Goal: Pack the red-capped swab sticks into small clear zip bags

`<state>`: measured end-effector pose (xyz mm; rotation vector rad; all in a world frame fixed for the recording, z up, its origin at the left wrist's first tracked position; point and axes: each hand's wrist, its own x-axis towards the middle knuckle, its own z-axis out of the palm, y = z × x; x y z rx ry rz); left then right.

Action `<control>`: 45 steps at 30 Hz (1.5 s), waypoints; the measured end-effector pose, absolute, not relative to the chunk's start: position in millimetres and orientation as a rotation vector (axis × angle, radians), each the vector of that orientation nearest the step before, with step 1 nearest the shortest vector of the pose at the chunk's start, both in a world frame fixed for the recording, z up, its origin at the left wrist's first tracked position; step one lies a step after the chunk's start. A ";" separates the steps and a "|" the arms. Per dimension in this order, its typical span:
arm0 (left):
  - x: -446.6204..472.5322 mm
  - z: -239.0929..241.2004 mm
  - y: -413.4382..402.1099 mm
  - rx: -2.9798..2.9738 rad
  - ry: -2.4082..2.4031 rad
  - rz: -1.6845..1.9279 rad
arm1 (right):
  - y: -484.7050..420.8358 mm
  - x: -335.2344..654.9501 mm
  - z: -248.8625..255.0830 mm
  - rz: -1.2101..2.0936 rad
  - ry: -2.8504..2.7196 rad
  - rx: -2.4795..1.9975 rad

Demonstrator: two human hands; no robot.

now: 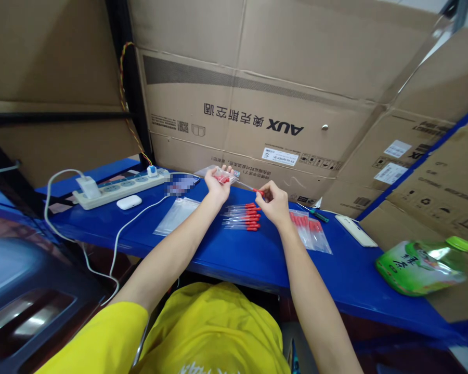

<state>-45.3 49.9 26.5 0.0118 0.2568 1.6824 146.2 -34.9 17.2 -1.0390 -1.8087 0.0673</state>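
Soft light, shadowed left cardboard [74, 57], wide-angle edge stretching, blurred bottle [417, 270], pixelated patch [180, 185]

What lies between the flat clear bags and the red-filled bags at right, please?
In the head view, slim red-ended pieces lie on the table; the left forearm and right forearm extend over it.

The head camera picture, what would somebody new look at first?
Probably the bright yellow shirt at the bottom, below the blue table. Next, perhaps the red-ended sticks lying side by side between the forearms, and the green bottle at the right.
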 end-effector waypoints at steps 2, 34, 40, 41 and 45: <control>-41.6 26.1 47.1 0.049 0.244 1.658 | -33.9 144.7 15.5 0.033 -1.826 -1.058; 12.5 18.6 2.0 0.462 0.272 1.310 | -16.6 141.6 -2.5 0.200 -1.507 -1.275; 11.8 18.3 3.5 0.579 0.266 1.279 | -8.9 139.8 -7.0 0.444 -1.390 -1.082; 11.9 17.9 4.2 0.588 0.273 1.282 | -8.3 139.2 -6.7 0.483 -1.356 -1.047; 12.8 14.2 6.9 0.622 0.365 1.273 | -6.2 139.2 -4.2 0.591 -1.229 -0.968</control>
